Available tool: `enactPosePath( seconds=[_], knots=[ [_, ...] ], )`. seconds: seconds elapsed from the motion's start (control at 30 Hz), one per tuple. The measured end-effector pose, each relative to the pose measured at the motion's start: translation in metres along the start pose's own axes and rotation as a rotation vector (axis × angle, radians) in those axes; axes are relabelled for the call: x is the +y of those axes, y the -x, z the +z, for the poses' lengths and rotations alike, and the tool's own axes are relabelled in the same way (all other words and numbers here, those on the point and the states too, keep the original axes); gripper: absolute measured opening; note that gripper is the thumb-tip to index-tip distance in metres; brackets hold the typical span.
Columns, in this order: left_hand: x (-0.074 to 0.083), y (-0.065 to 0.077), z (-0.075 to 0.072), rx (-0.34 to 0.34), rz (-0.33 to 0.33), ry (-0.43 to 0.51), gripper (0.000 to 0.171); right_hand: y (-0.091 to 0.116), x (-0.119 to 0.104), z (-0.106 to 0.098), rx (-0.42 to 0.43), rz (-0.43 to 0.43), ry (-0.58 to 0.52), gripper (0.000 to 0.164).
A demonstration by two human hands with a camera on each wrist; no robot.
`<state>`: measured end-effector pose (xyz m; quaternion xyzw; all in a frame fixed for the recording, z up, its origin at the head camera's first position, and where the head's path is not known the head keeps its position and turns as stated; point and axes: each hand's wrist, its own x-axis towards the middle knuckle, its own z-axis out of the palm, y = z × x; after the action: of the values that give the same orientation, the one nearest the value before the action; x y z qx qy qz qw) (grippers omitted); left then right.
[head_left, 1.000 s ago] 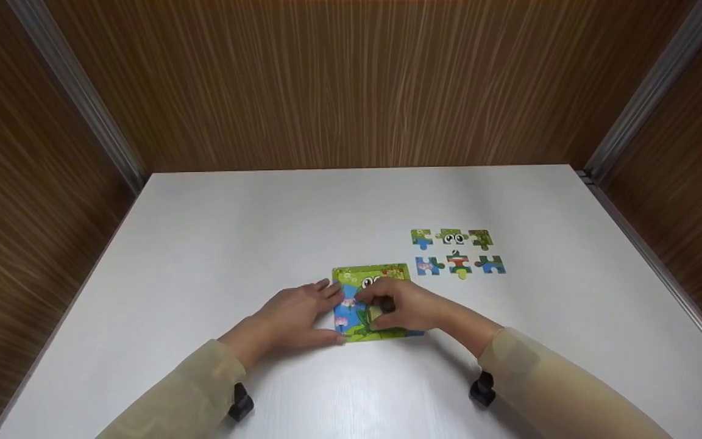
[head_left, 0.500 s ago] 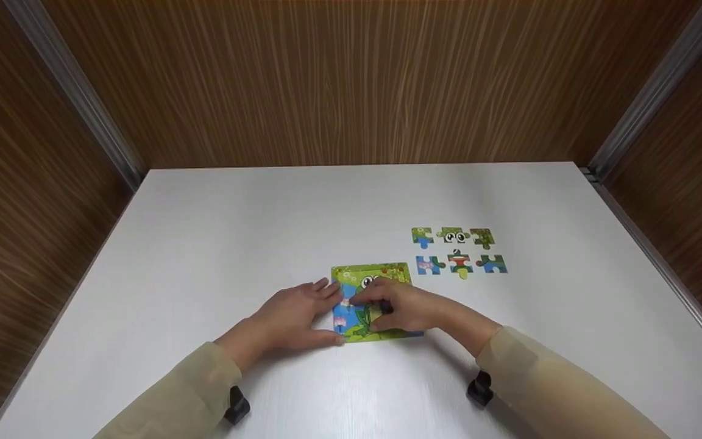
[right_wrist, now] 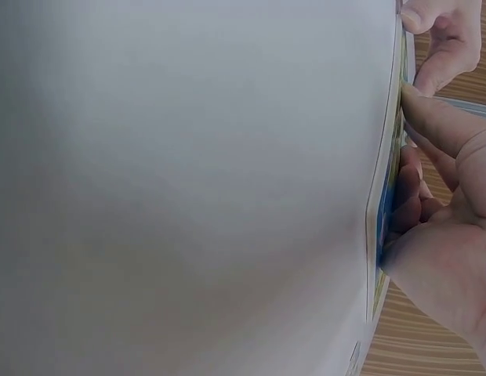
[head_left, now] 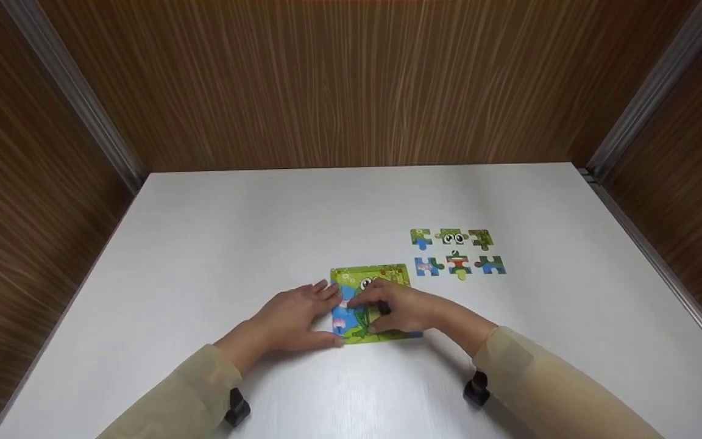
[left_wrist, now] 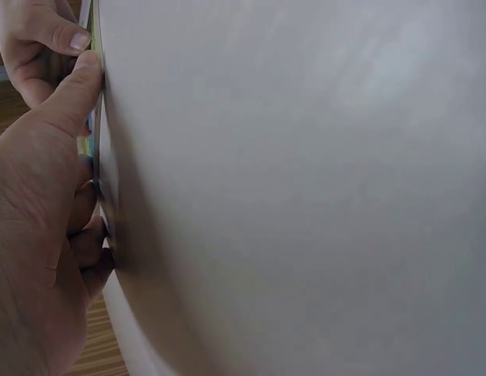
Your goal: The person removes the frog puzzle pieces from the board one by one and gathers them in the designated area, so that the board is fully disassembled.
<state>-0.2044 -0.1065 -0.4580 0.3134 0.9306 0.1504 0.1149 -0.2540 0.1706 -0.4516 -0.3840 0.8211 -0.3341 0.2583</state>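
Note:
A square jigsaw puzzle board (head_left: 346,332) with a green frog picture lies flat on the white table. At its left side rests my left hand (head_left: 293,317), fingers extended along the edge and thumb at the lower left corner. My right hand (head_left: 409,308) reaches over the board from the right. Its index fingertip and thumb touch the picture, spread apart, and I see no loose piece between them. That hand covers much of the board's right half. In the right wrist view the board (right_wrist: 384,196) appears edge-on beside the right hand (right_wrist: 455,196).
Several loose jigsaw pieces lie in two rows right of and behind the board, among them a piece with frog eyes (head_left: 452,238) and a piece with a red mouth (head_left: 458,264). Wood-grain panels (head_left: 351,85) close in the white table (head_left: 235,225) at the back and sides.
My right index fingertip has slid slightly left and toward me on the board, widening its gap from the thumb. The left hand stays at the board's edge, and the loose pieces keep their places.

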Motion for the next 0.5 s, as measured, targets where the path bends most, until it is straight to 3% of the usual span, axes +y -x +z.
enactPosePath(
  seconds=[0.5],
  knots=[
    [-0.0014, -0.0019, 0.0020, -0.007, -0.008, -0.018, 0.090, -0.0018, -0.0012, -0.0017, -0.021, -0.007, -0.008, 0.048]
  ],
)
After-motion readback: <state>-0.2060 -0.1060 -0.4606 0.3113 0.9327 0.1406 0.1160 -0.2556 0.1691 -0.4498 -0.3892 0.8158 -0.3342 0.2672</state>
